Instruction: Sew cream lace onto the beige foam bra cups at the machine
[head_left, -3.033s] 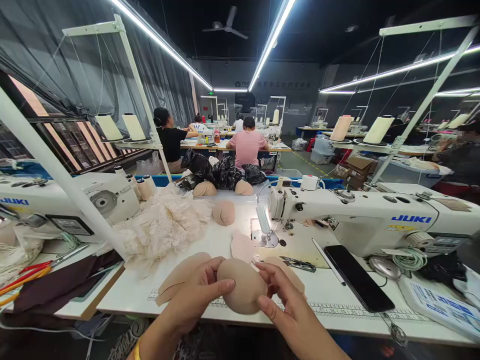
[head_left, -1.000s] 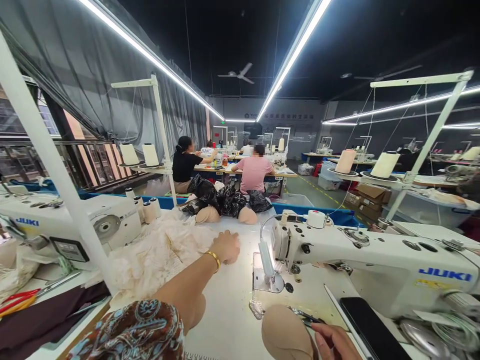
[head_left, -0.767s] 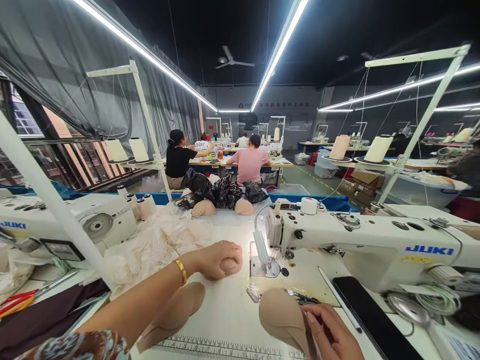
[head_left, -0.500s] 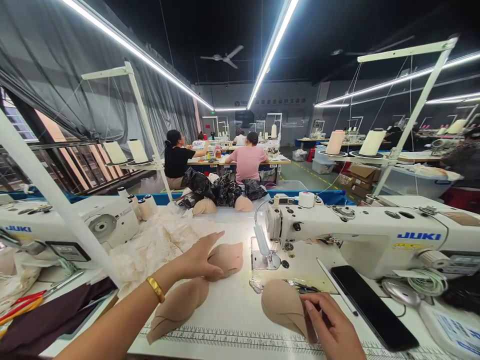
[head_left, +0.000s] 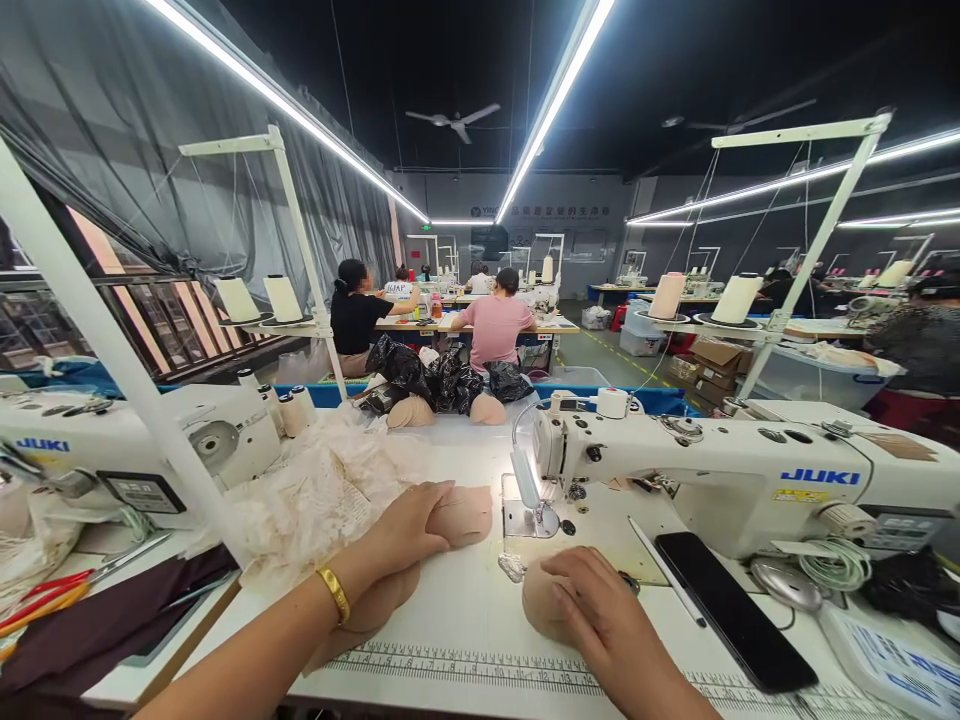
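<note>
On the white sewing table, a beige foam bra cup (head_left: 469,515) lies left of the needle plate. My left hand (head_left: 409,525), with a gold bracelet at the wrist, closes over its left end, thumb on the near side and fingers on the far side. Beneath my left wrist, more beige bra cups (head_left: 382,605) lie partly hidden. A further bra cup (head_left: 536,600) rests in front of the sewing machine (head_left: 675,450). My right hand (head_left: 592,610) curves over its right side, thumb and fingertips on its top; that side is covered by the hand.
Cream lace (head_left: 322,480) is heaped at the left. A printed ruler (head_left: 480,668) runs along the front edge. A phone (head_left: 735,610) and a white pen (head_left: 667,570) lie at right. Cup stacks (head_left: 411,412) and black bags (head_left: 450,378) are behind; co-workers sit farther back.
My right hand has moved from the right edge of its cup to over the top of it. My left hand's fingers have come down and closed around the end of the left cup.
</note>
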